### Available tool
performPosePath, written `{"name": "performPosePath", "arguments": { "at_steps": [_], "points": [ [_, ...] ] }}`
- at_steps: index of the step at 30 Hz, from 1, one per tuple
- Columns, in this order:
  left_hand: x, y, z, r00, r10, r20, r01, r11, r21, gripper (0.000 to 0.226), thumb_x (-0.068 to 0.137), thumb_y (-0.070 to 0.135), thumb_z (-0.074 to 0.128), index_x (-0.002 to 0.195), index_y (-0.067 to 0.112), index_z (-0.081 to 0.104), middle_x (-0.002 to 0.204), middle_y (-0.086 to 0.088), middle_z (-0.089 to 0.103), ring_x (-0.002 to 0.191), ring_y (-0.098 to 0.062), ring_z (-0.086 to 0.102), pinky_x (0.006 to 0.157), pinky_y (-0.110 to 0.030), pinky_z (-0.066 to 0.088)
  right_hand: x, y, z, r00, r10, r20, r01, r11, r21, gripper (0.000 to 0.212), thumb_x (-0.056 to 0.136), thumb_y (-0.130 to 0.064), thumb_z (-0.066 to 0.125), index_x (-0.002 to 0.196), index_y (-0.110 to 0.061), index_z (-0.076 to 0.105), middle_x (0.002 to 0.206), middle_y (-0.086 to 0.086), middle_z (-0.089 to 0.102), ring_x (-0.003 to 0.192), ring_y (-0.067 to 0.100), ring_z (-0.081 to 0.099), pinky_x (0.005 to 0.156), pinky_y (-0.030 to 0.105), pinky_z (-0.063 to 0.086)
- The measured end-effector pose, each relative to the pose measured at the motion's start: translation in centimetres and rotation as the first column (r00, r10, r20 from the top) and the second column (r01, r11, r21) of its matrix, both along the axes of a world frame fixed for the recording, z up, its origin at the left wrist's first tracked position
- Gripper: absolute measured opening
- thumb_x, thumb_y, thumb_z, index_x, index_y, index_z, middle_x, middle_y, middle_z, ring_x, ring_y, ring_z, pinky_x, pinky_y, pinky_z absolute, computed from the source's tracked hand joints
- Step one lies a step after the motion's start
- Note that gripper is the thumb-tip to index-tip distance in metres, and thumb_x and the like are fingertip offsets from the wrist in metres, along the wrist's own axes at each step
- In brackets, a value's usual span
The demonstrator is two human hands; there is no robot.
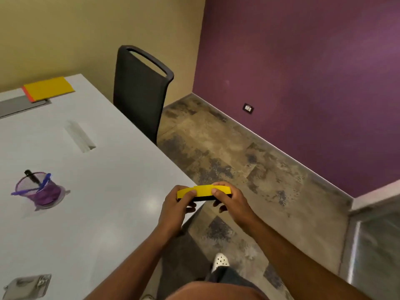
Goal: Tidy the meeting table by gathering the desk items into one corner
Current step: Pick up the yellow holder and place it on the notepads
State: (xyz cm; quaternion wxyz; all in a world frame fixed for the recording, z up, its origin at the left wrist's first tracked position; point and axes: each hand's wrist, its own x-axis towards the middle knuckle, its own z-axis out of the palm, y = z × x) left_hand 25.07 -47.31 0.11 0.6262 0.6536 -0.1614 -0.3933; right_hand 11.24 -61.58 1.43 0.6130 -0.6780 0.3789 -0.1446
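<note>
Both hands, left hand (173, 204) and right hand (229, 198), grip a yellow-topped block (203, 191) over the surface's (108, 202) corner. Next I carry it toward the yellow folder (48, 88) at the far corner.

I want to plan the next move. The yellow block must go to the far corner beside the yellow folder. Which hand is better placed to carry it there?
Left, probably. Both the left hand and right hand grip the yellow block, but the yellow folder lies far left.
</note>
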Motion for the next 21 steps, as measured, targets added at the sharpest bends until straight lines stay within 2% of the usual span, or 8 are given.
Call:
{"name": "performPosePath", "arguments": {
  "at_steps": [2,5,8,10,15,19,21],
  "points": [
    [-1.7,-2.7,-0.2,0.999,-0.039,0.016,0.039,0.999,0.011,0.024,0.098,0.037,0.068,0.104,0.014,0.067,0.101,-0.012,0.076,0.090,-0.032,0.077,0.083,-0.044,0.065,-2.2,-2.0,-0.3,0.999,-0.051,0.019,0.051,0.999,0.014,0.017,0.102,-0.028,0.068,0.119,-0.026,0.069,0.091,-0.005,0.075,0.078,0.014,0.071,0.065,0.029,0.056],
    [-4.3,-7.0,-0.8,0.997,-0.064,0.037,0.063,0.997,0.034,0.015,0.103,0.029,0.066,0.102,0.015,0.068,0.099,-0.012,0.075,0.088,-0.029,0.078,0.079,-0.038,0.065,-5.3,-5.2,-1.1,0.994,-0.104,0.038,0.102,0.994,0.042,0.016,0.102,-0.025,0.068,0.118,-0.024,0.068,0.091,-0.002,0.074,0.078,0.015,0.070,0.065,0.032,0.055],
    [-6.9,-11.9,-1.0,0.995,-0.090,0.033,0.087,0.994,0.066,0.022,0.103,0.032,0.065,0.109,0.011,0.066,0.102,-0.013,0.074,0.085,-0.023,0.078,0.074,-0.031,0.064,-8.3,-9.6,-1.4,0.991,-0.122,0.056,0.119,0.991,0.059,0.019,0.101,-0.024,0.068,0.120,-0.021,0.067,0.093,0.001,0.073,0.077,0.013,0.069,0.065,0.031,0.053],
    [-8.6,-15.2,-0.9,0.994,-0.110,-0.019,0.111,0.990,0.091,0.024,0.104,0.032,0.063,0.110,0.008,0.064,0.103,-0.015,0.072,0.082,-0.024,0.077,0.071,-0.032,0.064,-10.3,-12.8,-1.7,0.988,-0.140,0.061,0.135,0.988,0.079,0.021,0.101,-0.024,0.069,0.122,-0.020,0.066,0.095,0.003,0.072,0.078,0.012,0.068,0.065,0.031,0.053],
    [-11.6,-23.5,0.3,0.980,-0.085,-0.180,0.104,0.989,0.100,0.024,0.103,0.030,0.064,0.101,0.006,0.067,0.096,-0.013,0.066,0.070,-0.022,0.072,0.064,-0.038,0.061,-13.8,-20.2,-2.4,0.981,-0.164,0.103,0.153,0.982,0.108,0.022,0.100,-0.024,0.071,0.121,-0.022,0.065,0.097,0.004,0.071,0.081,0.013,0.068,0.068,0.035,0.054],
    [-12.8,-28.0,0.8,0.958,-0.038,-0.284,0.067,0.993,0.094,0.024,0.099,0.026,0.070,0.109,0.004,0.070,0.096,-0.014,0.069,0.074,-0.022,0.073,0.067,-0.036,0.063,-15.4,-23.7,-3.1,0.972,-0.198,0.126,0.181,0.974,0.133,0.026,0.097,-0.026,0.076,0.120,-0.027,0.066,0.094,0.000,0.070,0.079,0.010,0.068,0.067,0.032,0.056],
    [-12.8,-30.0,0.7,0.961,-0.045,-0.274,0.073,0.993,0.090,0.028,0.097,0.026,0.073,0.113,0.003,0.069,0.099,-0.013,0.071,0.079,-0.020,0.075,0.070,-0.037,0.064,-15.8,-25.4,-3.4,0.965,-0.220,0.141,0.198,0.968,0.153,0.025,0.096,-0.026,0.076,0.118,-0.029,0.066,0.092,0.000,0.070,0.078,0.008,0.068,0.065,0.029,0.056]
  ]
}}
